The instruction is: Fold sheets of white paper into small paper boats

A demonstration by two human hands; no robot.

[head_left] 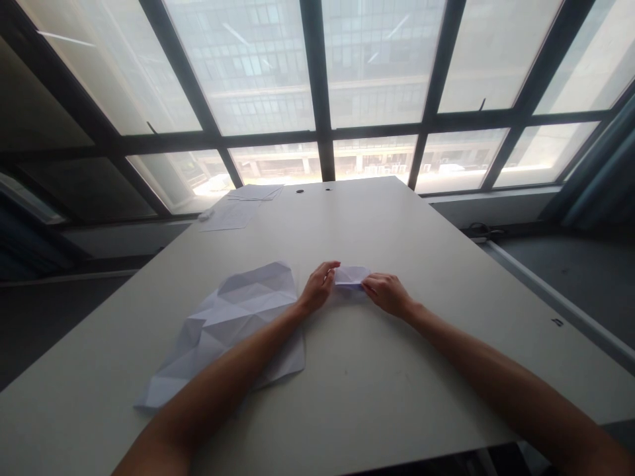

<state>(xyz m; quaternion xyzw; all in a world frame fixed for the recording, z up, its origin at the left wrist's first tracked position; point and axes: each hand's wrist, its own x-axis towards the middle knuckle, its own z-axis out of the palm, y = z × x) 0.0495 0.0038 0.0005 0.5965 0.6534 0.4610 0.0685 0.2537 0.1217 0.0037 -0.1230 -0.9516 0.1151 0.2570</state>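
creased sheet (233, 324): flat on bench (397, 377), partly under left forearm
left hand (317, 287): fingers pinching left end of folded paper (352, 274)
right hand (387, 293): fingers pinching its right end
folded paper: mid-bench, between both hands
loose papers (238, 210): far bench edge

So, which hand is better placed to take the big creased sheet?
Left, probably: the left hand is beside the creased sheet, its forearm over it; the right hand sits beyond the small folded paper.

An office interior is indicated by a plain white desk (377, 370), loose papers (238, 210), cable holes, and a gridded window wall (317, 86) facing another block.
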